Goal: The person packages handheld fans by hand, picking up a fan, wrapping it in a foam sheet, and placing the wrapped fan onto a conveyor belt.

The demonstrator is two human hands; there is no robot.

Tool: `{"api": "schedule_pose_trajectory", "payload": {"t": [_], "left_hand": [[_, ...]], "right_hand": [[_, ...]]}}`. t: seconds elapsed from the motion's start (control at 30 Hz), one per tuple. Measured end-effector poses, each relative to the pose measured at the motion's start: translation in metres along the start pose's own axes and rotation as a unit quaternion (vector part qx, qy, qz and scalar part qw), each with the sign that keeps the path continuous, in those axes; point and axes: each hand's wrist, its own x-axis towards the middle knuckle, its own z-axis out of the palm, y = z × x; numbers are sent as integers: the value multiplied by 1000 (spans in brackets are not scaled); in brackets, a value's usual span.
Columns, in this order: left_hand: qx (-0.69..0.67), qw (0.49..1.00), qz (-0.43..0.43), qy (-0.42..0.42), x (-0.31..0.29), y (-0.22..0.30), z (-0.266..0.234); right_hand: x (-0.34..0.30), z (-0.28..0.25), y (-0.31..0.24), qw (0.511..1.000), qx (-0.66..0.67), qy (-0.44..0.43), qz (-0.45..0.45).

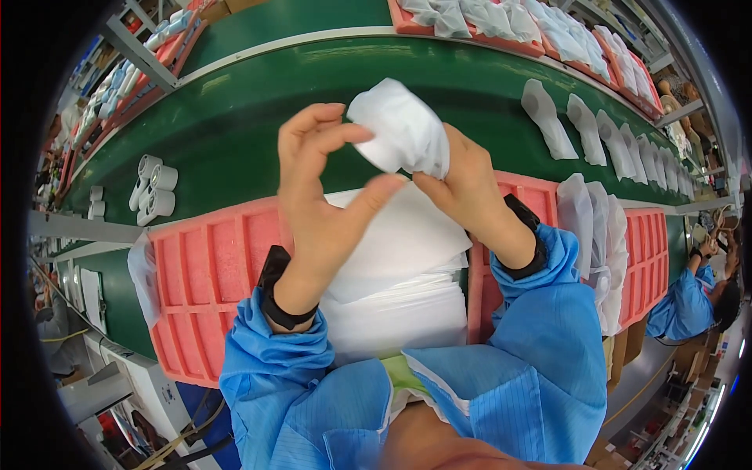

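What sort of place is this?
Most likely a factory packing line: a long green work surface with a row of white-wrapped items, pink compartmented trays, and a stack of white sheets or bags.

A factory workshop: long green bench (258, 102), compartmented pink trays (205, 262) along its near edge, row of white-wrapped pieces (583, 129), a co-worker (681, 312) in blue workwear.

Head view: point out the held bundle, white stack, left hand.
Held bundle (401, 125), head view, middle of its white wrapping.
White stack (399, 252), head view, on the top sheet.
Left hand (319, 207), head view, middle of the hand.
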Motion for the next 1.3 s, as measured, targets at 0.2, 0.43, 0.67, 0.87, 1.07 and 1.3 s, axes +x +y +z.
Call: {"api": "schedule_pose_trajectory", "payload": {"t": [0.2,0.43,0.67,0.87,1.07,1.3], "left_hand": [[138,973,182,23,-3,3,7],[-1,999,1,48,11,-20,0],[25,998,-58,-23,-4,-40,28],[83,937,-101,-323,-33,-36,57],[144,924,-20,-355,-52,-60,63],[156,924,-16,-349,-49,-67,54]], "right_hand": [[-3,4,-15,999,13,-26,27],[-3,-4,-3,929,341,-114,88],[28,-19,100,963,-76,-22,259],[9,1,162,901,-406,102,115],[20,35,132,995,-80,40,39],[24,52,125,998,31,-13,50]]}}
